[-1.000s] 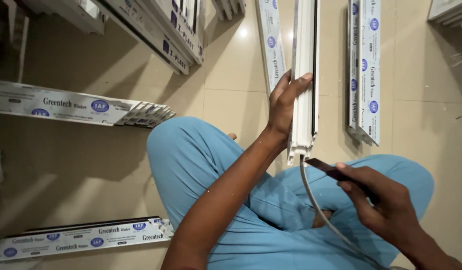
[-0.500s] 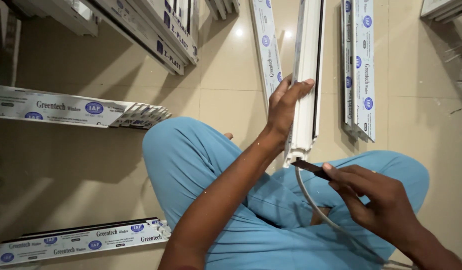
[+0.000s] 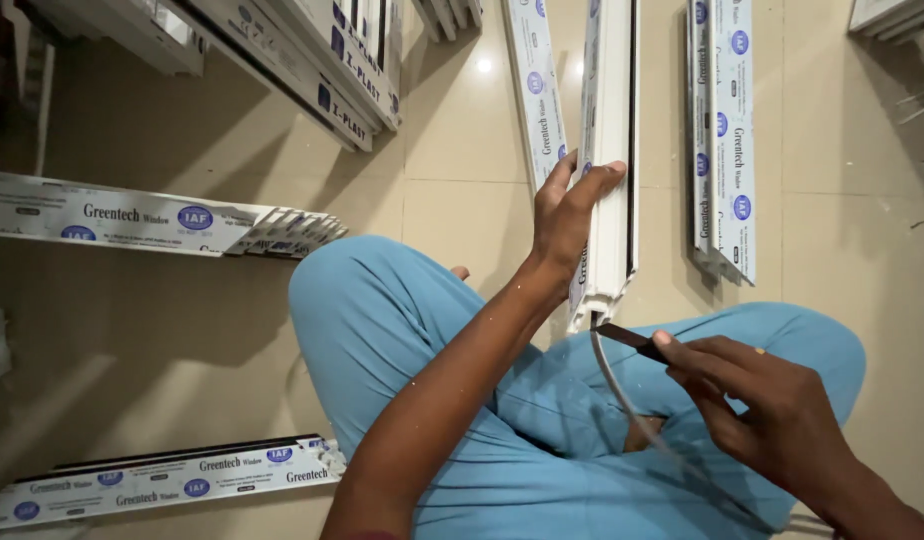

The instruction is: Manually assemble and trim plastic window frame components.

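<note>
White window profile [image 3: 612,180] runs lengthwise away from knees

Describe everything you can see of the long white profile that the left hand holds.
The white profile is a long, straight bar, seemingly plastic, with ribbed channels and a dark strip along its right edge. It runs from the person's lap up out of the picture, above the tiled floor. The left hand grips its near part. At its near end a grey gasket strip hangs out, beside the dark tool in the right hand.
</note>
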